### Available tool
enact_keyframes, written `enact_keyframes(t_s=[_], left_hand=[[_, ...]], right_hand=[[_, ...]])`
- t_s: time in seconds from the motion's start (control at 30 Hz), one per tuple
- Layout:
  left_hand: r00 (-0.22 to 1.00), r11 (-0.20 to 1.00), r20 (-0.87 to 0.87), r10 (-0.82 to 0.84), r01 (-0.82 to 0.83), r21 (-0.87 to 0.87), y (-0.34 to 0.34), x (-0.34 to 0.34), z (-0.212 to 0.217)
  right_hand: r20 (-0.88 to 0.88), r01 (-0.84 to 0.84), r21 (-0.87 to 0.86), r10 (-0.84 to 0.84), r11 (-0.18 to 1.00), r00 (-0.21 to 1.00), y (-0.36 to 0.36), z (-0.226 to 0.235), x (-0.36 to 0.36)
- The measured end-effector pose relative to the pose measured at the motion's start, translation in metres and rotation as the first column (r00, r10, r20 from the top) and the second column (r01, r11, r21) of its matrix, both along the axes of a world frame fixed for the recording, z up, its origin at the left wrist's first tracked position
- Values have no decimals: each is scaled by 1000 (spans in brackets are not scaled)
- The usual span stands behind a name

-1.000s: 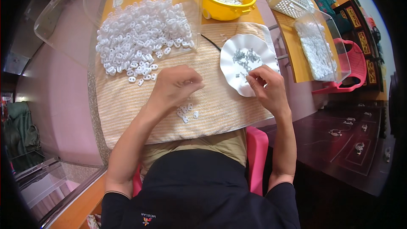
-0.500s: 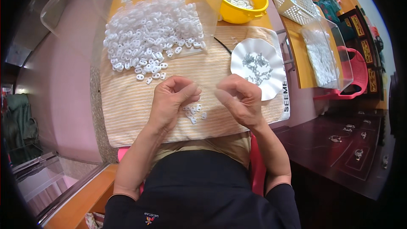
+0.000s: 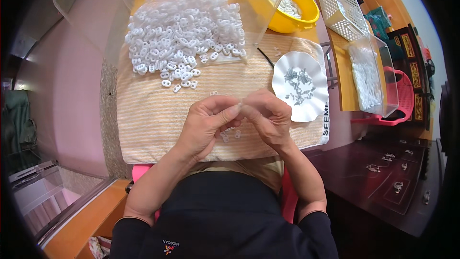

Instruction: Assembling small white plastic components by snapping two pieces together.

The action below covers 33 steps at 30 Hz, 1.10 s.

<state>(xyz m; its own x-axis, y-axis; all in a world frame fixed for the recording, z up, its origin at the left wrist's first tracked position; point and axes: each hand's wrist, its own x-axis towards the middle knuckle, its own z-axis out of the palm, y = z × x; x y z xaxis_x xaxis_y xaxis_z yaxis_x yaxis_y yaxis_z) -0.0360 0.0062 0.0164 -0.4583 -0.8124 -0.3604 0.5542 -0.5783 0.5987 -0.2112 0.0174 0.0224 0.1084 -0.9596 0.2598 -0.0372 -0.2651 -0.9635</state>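
Observation:
My left hand point(image 3: 206, 122) and my right hand point(image 3: 270, 117) meet fingertip to fingertip above the striped towel point(image 3: 148, 129). Both are closed in a pinch, and whatever is between the fingers is too small and covered to make out. Below them lie several small white plastic pieces point(image 3: 237, 135), partly hidden by the hands. Another white piece point(image 3: 213, 93) rests just beyond my left fingers. Farther off, a big heap of white two-holed oval pieces point(image 3: 182, 31) spills from a clear plastic bin point(image 3: 258, 38). A white wavy-edged plate point(image 3: 306, 111) with small grey parts point(image 3: 300, 86) is right of my right hand.
A yellow basin point(image 3: 306, 12) holding white pieces stands at the far right of the table. Beside it, a second table carries a white perforated basket point(image 3: 342, 7) and a clear box point(image 3: 366, 74) of white items. A black rod point(image 3: 265, 56) lies near the plate.
My hands were apart and have come together at the fingertips. The whole view has shifted a little, so the heap, plate and basin appear farther right.

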Motion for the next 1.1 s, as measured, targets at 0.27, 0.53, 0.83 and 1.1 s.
enact_keyframes(t_s=[0.27, 0.53, 0.83, 1.1], left_hand=[[997, 997, 49, -52, 54, -49, -7, 8, -2], [998, 999, 63, -6, 9, -39, -8, 7, -7], [997, 1000, 83, -2, 1, 11, -7, 6, -5], [994, 1000, 105, 2, -2, 1, -6, 5, -5]], right_hand=[[62, -44, 203, 32, 978, 998, -4, 0, 2], [30, 0, 289, -9, 957, 1000, -1, -5, 4], [48, 3, 313, -19, 950, 999, 1, -10, 2], [39, 2, 308, -14, 951, 999, 1, -11, 2]])
